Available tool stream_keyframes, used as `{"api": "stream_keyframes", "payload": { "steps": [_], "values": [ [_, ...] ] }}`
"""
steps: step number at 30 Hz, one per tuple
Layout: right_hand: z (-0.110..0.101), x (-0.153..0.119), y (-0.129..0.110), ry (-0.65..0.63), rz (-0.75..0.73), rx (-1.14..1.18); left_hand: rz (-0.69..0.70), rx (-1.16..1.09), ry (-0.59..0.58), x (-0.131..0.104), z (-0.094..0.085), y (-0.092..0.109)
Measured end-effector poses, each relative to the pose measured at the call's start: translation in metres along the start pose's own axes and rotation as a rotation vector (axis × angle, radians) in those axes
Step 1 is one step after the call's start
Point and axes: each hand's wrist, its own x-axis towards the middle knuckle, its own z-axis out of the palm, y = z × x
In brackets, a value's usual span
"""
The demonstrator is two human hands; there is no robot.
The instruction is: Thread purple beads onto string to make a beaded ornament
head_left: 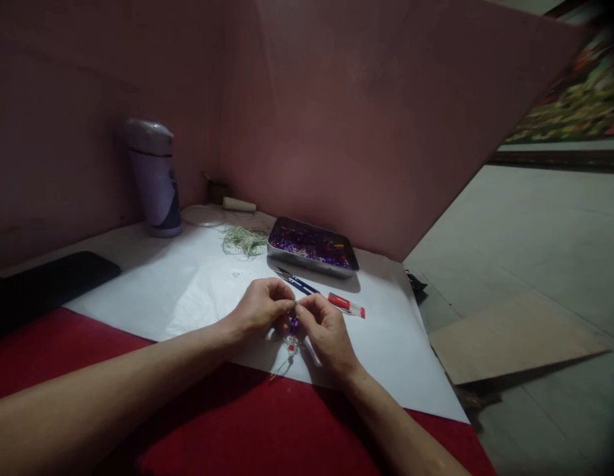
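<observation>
My left hand (264, 307) and my right hand (331, 334) meet over the front part of the white paper, thumbs and fingers pinched together at the top of a small beaded ornament (292, 344). Purple beads show between the hands, with clear beads and a red one below. Pale thread ends trail from its lower tip toward the red cloth. What exactly the fingertips pinch is too small to make out. Just beyond my hands lie dark blue thread snips (303, 285) and a small red and clear case (345, 305).
Behind the snips stands a metal tray (314, 264) of purple beads, beside tangled pale thread (244, 242). A cone-shaped spool (238, 205) lies farther back. At left are a purple tumbler (155, 178) and a dark flat object (63, 274). Pink panels wall the table's back; cardboard (517, 337) lies right.
</observation>
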Motion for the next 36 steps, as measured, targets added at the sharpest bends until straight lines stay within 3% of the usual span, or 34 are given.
{"api": "stream_keyframes", "payload": {
  "steps": [8, 14, 23, 28, 31, 36],
  "values": [
    [-0.0008, 0.0019, -0.0007, -0.032, 0.021, 0.138, -0.013, -0.028, -0.023, -0.0018, -0.0011, 0.0001],
    [0.0, 0.0007, -0.0016, 0.012, 0.024, 0.11, 0.027, -0.103, -0.023, -0.0027, 0.0008, 0.0031],
    [0.0005, 0.0, -0.007, 0.049, 0.052, 0.138, 0.027, -0.028, -0.055, -0.0023, 0.0002, 0.0017],
    [-0.0011, 0.0004, -0.0062, 0.063, 0.072, 0.143, 0.08, 0.12, 0.056, 0.0015, -0.0026, -0.0032],
    [-0.0015, 0.0007, -0.004, 0.067, 0.083, 0.145, 0.091, 0.221, 0.042, 0.0005, -0.0025, -0.0026],
    [-0.001, 0.0015, -0.0013, 0.086, 0.055, 0.141, 0.112, 0.145, 0.023, -0.0043, 0.0014, 0.0018]
  ]
}}
